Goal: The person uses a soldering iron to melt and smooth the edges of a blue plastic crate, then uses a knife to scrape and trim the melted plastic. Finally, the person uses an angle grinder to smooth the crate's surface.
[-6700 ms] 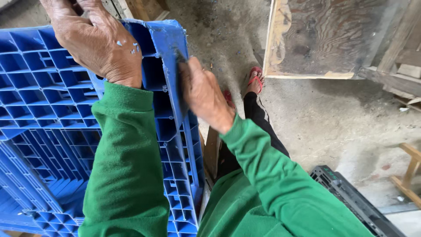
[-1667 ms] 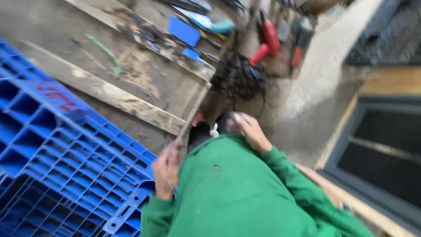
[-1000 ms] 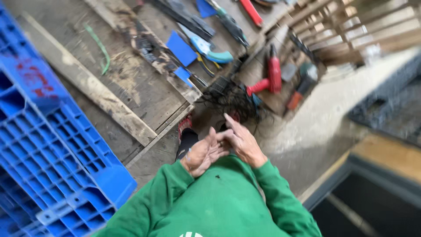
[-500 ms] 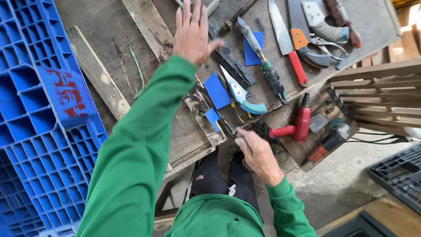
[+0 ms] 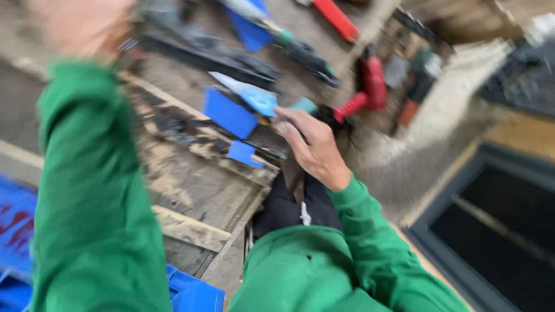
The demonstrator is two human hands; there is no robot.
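Though blurred throughout, shows enough to record the following.

Left hand (image 5: 87, 26): raised to the top left corner on a green sleeve (image 5: 92, 190), over the far part of the board (image 5: 191, 185). Smeared to a pale patch; cannot tell whether spread, closed or holding anything. Lies nearest a long black bar (image 5: 214, 58), just right of the wrist; contact not determinable.

Right hand (image 5: 312, 147): held at the near right edge of the board, palm turned left, fingers loosely bent and apart, nothing seen in the grasp. Fingertips (image 5: 289, 124) close beside a pale blue blade (image 5: 251, 95) with a teal handle (image 5: 303, 105); touching or not, cannot tell.

Around the right hand: a large blue scrap (image 5: 228, 112) just left of the fingertips, lying flat on the board. A small blue scrap (image 5: 243, 153) below it, near the board's edge. A red drill (image 5: 370, 86) just beyond the hand to the right, off the board, handle pointing towards the knuckles.

Elsewhere: a red-handled tool (image 5: 335, 17) at the top. A blue pallet (image 5: 193, 294) at the lower left, beside the board. A dark frame (image 5: 462, 231) on the floor at the right, well apart from both hands.
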